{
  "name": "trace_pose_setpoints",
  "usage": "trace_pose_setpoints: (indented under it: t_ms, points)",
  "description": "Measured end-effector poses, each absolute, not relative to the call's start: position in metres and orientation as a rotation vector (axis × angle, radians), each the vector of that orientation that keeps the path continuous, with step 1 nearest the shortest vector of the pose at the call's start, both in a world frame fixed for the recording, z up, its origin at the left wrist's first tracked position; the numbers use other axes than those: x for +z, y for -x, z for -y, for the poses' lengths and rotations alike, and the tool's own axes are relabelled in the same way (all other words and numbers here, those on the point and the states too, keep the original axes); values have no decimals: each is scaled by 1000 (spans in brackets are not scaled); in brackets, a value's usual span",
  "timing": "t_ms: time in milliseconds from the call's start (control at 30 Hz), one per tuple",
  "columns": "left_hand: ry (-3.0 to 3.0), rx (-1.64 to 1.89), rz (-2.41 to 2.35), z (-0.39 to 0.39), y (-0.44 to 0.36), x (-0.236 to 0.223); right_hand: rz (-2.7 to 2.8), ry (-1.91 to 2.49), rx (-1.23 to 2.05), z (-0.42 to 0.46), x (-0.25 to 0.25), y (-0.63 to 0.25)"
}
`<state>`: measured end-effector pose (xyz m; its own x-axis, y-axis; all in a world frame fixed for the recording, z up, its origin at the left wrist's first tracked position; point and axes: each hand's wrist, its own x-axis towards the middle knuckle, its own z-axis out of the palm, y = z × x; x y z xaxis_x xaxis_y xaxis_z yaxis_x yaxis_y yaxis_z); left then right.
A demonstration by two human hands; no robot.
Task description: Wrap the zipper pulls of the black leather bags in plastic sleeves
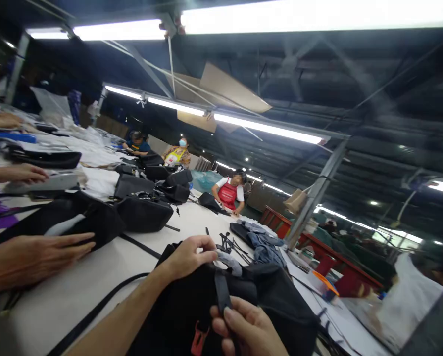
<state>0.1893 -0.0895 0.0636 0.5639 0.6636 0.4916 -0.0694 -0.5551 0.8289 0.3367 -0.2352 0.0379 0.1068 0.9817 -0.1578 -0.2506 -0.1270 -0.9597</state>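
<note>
On the white-covered worktop [58, 306], a black fabric bag [176, 316] lies at six o'clock. The right hand [245, 329] has its fingers closed in a pinch on a grey strap [221, 291], while the left hand [187, 257] curls, fingers nearly closed, over the bag's top edge beside a grey fabric tab [230, 263]. A loose pinch could let the strap slip free.
</note>
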Motion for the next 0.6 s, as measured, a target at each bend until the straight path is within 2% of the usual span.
trace_pose_setpoints:
  t_ms: [233, 433, 600]
  points:
    - [-1911, 1255, -556, 121, -189, 68, 464, 1037, 1003, 201, 42, -314]
    - [-2049, 1251, -642, 120, -213, 75, 574, 1031, 993, 199, 41, -313]
    - [-2379, 1539, -800, 133, -220, 74, 742, 1163, 1092, 210, 33, -331]
